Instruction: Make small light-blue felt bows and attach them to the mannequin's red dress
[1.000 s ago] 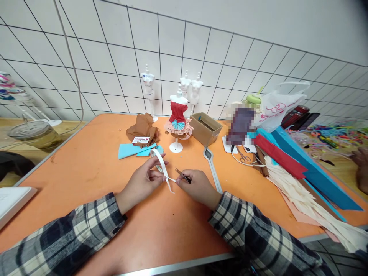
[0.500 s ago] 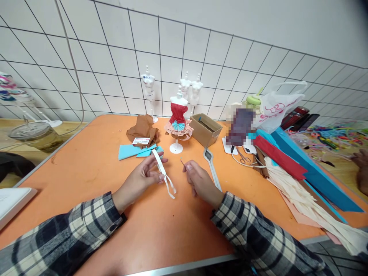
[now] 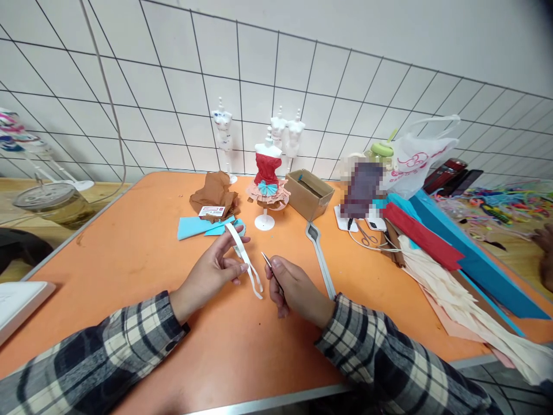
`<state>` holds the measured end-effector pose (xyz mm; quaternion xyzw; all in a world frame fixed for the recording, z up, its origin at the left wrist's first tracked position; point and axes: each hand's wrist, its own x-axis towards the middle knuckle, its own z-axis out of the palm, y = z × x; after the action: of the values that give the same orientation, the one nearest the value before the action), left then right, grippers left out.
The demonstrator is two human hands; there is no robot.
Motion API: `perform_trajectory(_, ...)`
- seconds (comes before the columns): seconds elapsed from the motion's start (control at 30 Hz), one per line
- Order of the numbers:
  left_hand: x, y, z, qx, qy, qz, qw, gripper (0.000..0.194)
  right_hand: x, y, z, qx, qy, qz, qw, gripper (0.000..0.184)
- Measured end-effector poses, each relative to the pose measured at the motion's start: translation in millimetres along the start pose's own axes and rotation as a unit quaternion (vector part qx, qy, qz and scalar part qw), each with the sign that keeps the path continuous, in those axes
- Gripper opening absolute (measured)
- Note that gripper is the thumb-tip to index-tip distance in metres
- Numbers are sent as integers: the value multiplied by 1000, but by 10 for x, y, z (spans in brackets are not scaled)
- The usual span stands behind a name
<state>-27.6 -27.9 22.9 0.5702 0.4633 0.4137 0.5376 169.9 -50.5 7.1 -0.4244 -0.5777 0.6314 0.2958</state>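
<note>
My left hand is closed on a narrow white strip of tape, pinched between thumb and fingers. Its lower end splits into two thin tails that hang over the table. In my right hand is a thin, pointed metal tool, seemingly tweezers, its tip facing the strip but apart from it. Beyond both hands stands a small dress form on a white base, wearing a red bodice, a ruffled pink skirt and a light blue bow. Folded light blue paper lies just past my left hand.
Brown crumpled paper and a cardboard box flank the dress form; white dress forms stand behind. Scissors, a red roll and cream crepe strips lie right. Another person's hand shows at the right edge.
My right hand has turned and moved slightly left and down, so more of the pointed tool shows, nearer the strip. My left hand keeps its hold almost unmoved.
</note>
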Motion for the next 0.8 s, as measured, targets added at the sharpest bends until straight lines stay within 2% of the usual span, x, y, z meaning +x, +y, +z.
perform_trajectory(0.2, -6, -4, 16, -2, -2, -2, 1000, 84, -1, -21, 25, -27, -72, 50, 996, 34)
perform_trajectory(0.47, -12, -1, 52, 11, 2, -5, 1000, 81, 13, -11, 54, -28, -64, 100, 992, 32)
perform_trajectory(0.8, -8, -40, 55, 13, -3, -17, 1000, 77, 13, 37, 56, -33, -51, 86, 994, 33)
